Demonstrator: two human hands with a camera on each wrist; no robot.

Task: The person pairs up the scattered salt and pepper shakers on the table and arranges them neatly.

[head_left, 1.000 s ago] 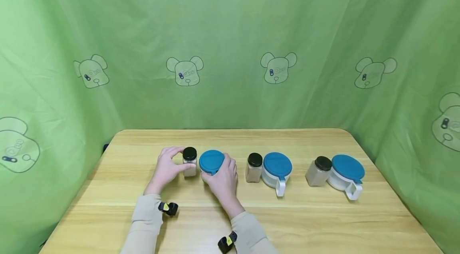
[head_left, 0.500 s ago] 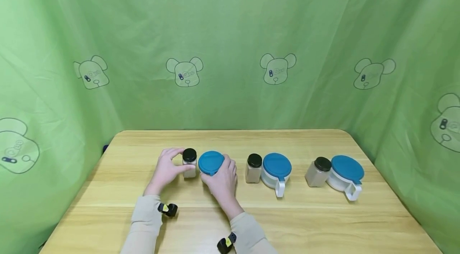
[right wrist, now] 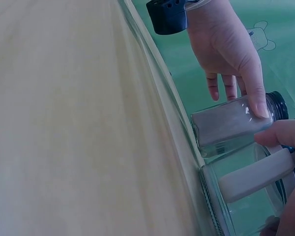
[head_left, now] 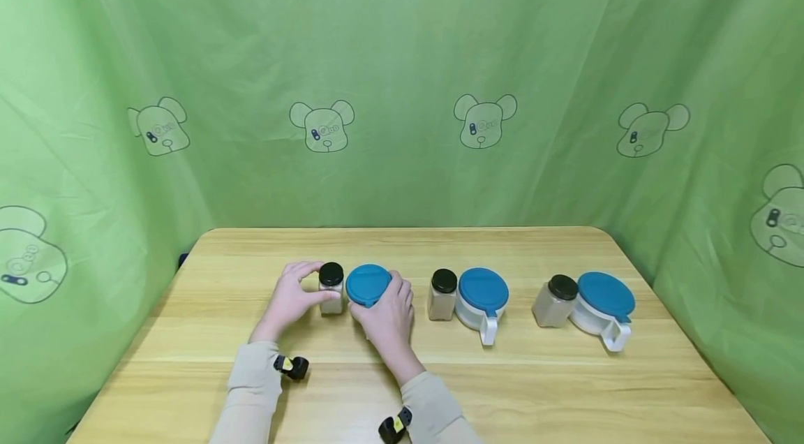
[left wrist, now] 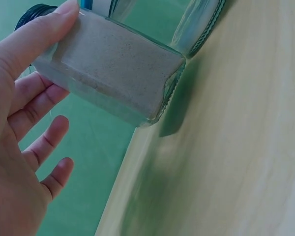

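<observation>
My left hand (head_left: 293,299) pinches a square glass jar (head_left: 331,301) with a black lid, thumb in front. In the left wrist view, greyish-beige powder fills much of the jar (left wrist: 113,64), and the other fingers stay spread behind it. Just to its right, my right hand (head_left: 386,311) grips a round jar with a blue lid (head_left: 367,283), fingers around its right side. The right wrist view shows this jar's clear glass body (right wrist: 236,211) and white handle (right wrist: 255,177), with the right thumb near the handle's top. Both jars stand upright, close together.
Farther right on the wooden table (head_left: 534,395) stand another black-lidded jar (head_left: 442,301) and a blue-lidded jar with a white handle (head_left: 483,290). A second such pair, a black-lidded jar (head_left: 555,304) and a blue-lidded jar (head_left: 605,297), is near the right edge. Green curtains (head_left: 402,186) surround the table.
Both hands keep hold of the same jars. The black-lidded jar in my left hand has come very slightly toward me; the other jars look unmoved apart from a small camera shift.
</observation>
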